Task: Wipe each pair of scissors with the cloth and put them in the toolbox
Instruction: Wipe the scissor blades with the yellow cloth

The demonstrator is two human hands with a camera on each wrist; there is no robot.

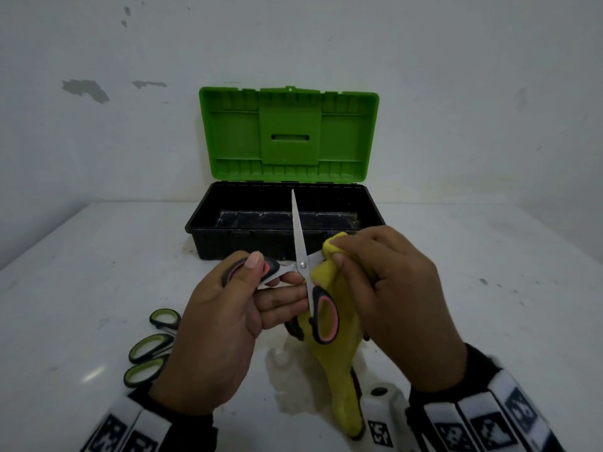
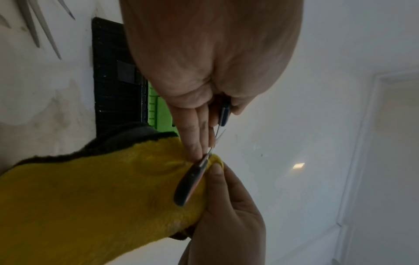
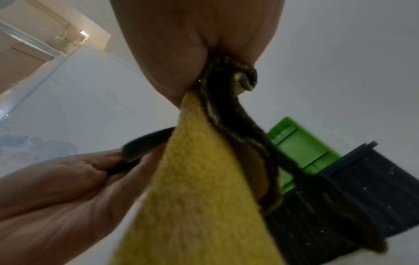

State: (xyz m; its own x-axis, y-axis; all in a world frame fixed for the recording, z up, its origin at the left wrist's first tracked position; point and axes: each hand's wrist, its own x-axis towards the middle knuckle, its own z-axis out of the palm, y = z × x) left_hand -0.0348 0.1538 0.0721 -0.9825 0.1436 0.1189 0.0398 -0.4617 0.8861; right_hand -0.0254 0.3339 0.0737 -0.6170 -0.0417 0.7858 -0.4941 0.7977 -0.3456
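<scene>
The left hand [image 1: 218, 324] grips the opened pink-handled scissors [image 1: 303, 265], one blade pinched at 3 o'clock in the yellow cloth [image 1: 339, 350] by the right hand [image 1: 388, 298].

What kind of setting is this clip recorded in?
Probably a plain workroom or a makeshift recording corner, not a fitted workshop: a bare white table, a scuffed white wall with patches of missing paint, and an open toolbox.

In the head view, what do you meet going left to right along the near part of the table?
green-handled scissors lying on the table → left hand gripping the pink-handled scissors → yellow cloth → right hand pinching the cloth on a blade.
</scene>
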